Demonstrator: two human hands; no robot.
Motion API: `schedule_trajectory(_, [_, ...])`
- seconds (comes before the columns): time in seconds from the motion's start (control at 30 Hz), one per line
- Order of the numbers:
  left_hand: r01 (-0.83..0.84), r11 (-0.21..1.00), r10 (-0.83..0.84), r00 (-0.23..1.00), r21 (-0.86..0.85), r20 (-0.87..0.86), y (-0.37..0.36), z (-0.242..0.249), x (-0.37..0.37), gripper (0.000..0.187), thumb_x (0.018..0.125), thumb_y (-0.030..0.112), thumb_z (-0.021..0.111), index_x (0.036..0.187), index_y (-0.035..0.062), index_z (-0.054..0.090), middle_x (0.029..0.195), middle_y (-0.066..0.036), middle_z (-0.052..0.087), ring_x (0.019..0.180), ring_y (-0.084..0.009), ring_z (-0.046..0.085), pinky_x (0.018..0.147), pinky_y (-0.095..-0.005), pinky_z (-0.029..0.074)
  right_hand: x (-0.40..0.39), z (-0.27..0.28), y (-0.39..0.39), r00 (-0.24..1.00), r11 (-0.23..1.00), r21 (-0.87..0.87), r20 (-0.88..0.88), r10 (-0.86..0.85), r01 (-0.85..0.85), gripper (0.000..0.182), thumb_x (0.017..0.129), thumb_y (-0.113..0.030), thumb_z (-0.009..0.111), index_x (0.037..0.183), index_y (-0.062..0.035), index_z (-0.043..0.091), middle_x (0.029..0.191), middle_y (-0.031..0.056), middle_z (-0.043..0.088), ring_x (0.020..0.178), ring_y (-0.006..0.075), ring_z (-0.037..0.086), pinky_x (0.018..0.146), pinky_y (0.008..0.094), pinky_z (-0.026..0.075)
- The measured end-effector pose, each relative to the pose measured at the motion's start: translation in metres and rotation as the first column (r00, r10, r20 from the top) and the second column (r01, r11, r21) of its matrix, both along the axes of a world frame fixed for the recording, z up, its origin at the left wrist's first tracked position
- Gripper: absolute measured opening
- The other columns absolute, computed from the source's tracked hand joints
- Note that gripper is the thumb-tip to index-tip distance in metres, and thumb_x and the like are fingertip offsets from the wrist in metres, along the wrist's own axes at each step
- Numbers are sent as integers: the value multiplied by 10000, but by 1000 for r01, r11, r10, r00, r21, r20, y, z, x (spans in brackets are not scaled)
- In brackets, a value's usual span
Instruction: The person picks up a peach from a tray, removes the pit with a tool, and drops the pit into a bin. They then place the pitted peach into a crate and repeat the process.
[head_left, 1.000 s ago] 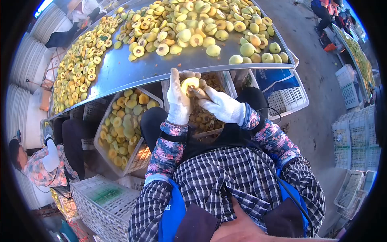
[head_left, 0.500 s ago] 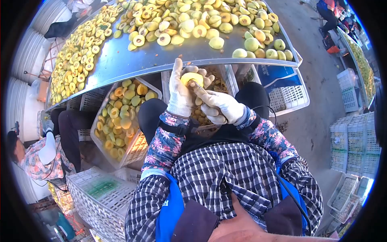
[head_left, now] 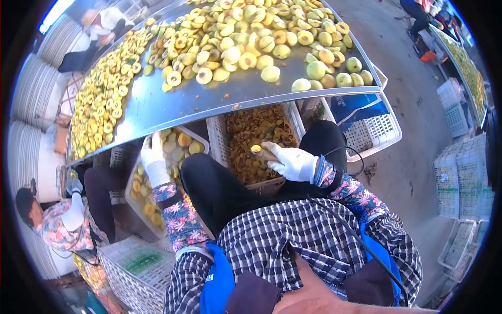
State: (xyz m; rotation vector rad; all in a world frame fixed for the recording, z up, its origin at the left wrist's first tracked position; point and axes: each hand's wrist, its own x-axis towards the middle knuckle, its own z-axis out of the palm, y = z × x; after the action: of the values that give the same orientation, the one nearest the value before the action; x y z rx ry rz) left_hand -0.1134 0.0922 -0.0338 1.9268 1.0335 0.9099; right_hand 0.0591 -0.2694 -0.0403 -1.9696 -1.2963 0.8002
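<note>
A metal desk [head_left: 172, 107] spans the work area, above a bare grey floor [head_left: 397, 146]. The right hand, white-gloved [head_left: 293, 161], is closed around a slim tool [head_left: 257, 149] — mostly hidden by the fingers, its front end yellow. Directly beneath that hand, a pale crate [head_left: 217, 144] is loaded with brown, pulpy scraps [head_left: 256, 128]. The left hand [head_left: 152, 153], gloved too, points its fingers up over another crate [head_left: 141, 219], well apart from the right; whether it grips anything I cannot tell. This crate holds yellow and orange fruit pieces [head_left: 184, 140], just beside and under the left hand. Behind the left hand, toward the body, stand stacked crates [head_left: 133, 272]. To the right of the right hand, a white crate [head_left: 379, 126] has a blue bag [head_left: 361, 109] lying over it. Beyond both hands, cut and whole fruit [head_left: 240, 42] is heaped on the desk — a second pile [head_left: 99, 104] lies past the left hand. Farther right, crates [head_left: 460, 178] stand stacked on the floor.
</note>
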Motion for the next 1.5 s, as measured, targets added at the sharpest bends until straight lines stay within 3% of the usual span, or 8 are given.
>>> schedule_trajectory(0.07, [32,903,186,870,429,-457,3,6,5,357,857,283,643,1107,28,646,1056,-122,645,912,-230,625,823,-331,481,-1,0,-4,999,1000,-3,52,6,-6,431,916,-195,482,1305,-57,361,997,251,620,879,414,615,763,475,475])
schedule_trajectory(0.3, [587,808,-528,759,49,-382,-107,40,187,478,841,280,655,1253,67,536,1121,-163,611,1015,-238,605,881,-353,470,-3,-33,-1,994,999,39,113,7,-11,420,906,-136,483,1309,-91,374,1031,240,576,904,402,618,760,445,496])
schedule_trajectory(0.63, [780,614,-509,508,121,-695,-144,-8,301,441,798,343,623,1198,163,575,1131,-184,582,1069,-357,561,893,-417,467,-3,-26,-12,988,989,-149,151,22,1,568,902,-114,440,1445,-115,274,1096,259,553,929,388,611,812,431,478])
schedule_trajectory(0.7, [681,726,-666,660,-95,-348,-125,-9,293,386,780,227,597,1134,75,590,1031,-143,640,964,-314,623,845,-422,492,-3,-22,-16,992,993,-119,127,7,8,562,901,-128,470,1428,-68,283,1108,251,572,963,377,610,838,421,478])
schedule_trajectory(0.77, [631,439,-579,743,-639,336,-105,-4,275,343,775,139,563,1100,33,594,1106,-141,622,1008,-304,605,883,-481,485,1,-29,-14,990,951,294,72,-118,92,542,894,-154,517,1386,-35,323,1084,234,604,990,366,609,857,405,483])
schedule_trajectory(0.87, [908,-40,-248,395,-417,884,-100,16,206,375,780,82,522,1134,-37,560,1173,-196,575,1110,-351,548,1004,-558,418,5,14,-13,966,919,316,34,-258,235,364,886,-181,569,1196,-24,461,917,209,641,858,362,644,726,409,516])
schedule_trajectory(1.13, [840,151,94,513,-521,853,-160,44,127,498,902,538,507,1037,66,593,1087,-134,605,1066,-365,564,904,-516,484,9,52,34,908,806,547,183,-377,224,337,882,-193,597,1148,-27,472,789,222,620,749,389,625,634,435,493])
schedule_trajectory(1.5, [791,415,177,415,-450,893,-200,48,118,356,936,390,545,1024,48,492,1093,-125,550,1047,-315,566,948,-482,479,-14,39,47,838,792,583,329,-436,183,297,888,-181,580,1102,-28,443,736,203,609,643,371,619,540,428,491])
